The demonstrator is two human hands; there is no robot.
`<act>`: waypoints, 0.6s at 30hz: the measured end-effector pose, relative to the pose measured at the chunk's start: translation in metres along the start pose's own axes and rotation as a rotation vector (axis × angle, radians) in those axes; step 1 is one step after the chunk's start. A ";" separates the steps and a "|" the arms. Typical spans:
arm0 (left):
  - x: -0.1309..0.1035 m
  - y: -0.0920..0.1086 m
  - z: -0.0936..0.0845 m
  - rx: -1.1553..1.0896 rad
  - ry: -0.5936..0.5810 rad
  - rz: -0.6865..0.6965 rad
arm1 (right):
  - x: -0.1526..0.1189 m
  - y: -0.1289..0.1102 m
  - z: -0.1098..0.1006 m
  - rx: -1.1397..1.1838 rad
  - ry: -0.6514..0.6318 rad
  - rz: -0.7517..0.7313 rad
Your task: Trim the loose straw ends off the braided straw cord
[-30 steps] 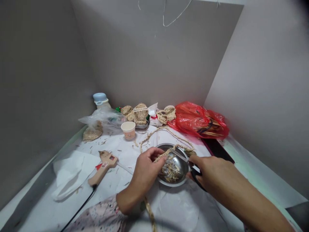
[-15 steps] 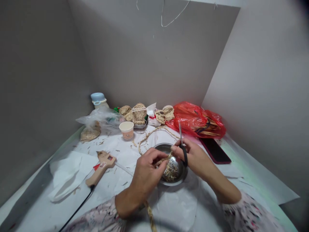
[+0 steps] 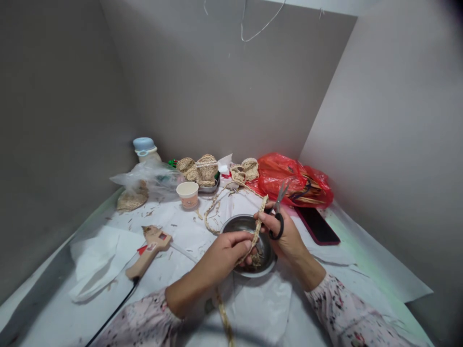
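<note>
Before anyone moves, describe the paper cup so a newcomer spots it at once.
Find the red plastic bag at the back, then look left past the woven straw pieces. The cup stands by the clear bag's right end: smooth, pink-sided and white inside, unlike its straw neighbours.

Ok so, scissors off braid now. A second ago blades lay across it over bowl, pointing left; half a second ago swung upright, now leaning right with tips spread a bit. Right hand still has them, but fingers now pinch braid too. Braid piece between hands went from lying low over bowl to standing up steep, left hand at lower part. Right forearm pulled back, so phone shows whole and floral cuff came into view.
</note>
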State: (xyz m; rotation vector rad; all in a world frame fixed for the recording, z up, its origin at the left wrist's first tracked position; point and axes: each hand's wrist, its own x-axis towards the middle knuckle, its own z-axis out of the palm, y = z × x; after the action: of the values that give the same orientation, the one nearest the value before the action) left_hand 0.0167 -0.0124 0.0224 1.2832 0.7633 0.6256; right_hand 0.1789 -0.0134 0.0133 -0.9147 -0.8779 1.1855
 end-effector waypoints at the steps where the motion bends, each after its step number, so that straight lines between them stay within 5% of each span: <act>1: 0.001 0.000 0.000 -0.022 -0.009 -0.012 | 0.001 0.001 0.000 0.002 0.001 -0.010; 11: 0.004 -0.002 -0.005 -0.031 0.045 0.007 | 0.005 0.008 -0.004 -0.201 0.073 -0.067; 18: 0.008 -0.006 -0.011 0.070 0.242 0.063 | -0.001 -0.024 -0.008 -0.735 -0.011 -0.146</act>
State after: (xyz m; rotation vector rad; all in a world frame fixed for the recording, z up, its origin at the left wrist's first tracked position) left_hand 0.0125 -0.0007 0.0140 1.3142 0.9527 0.8217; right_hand 0.1951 -0.0186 0.0322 -1.3978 -1.4035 0.7342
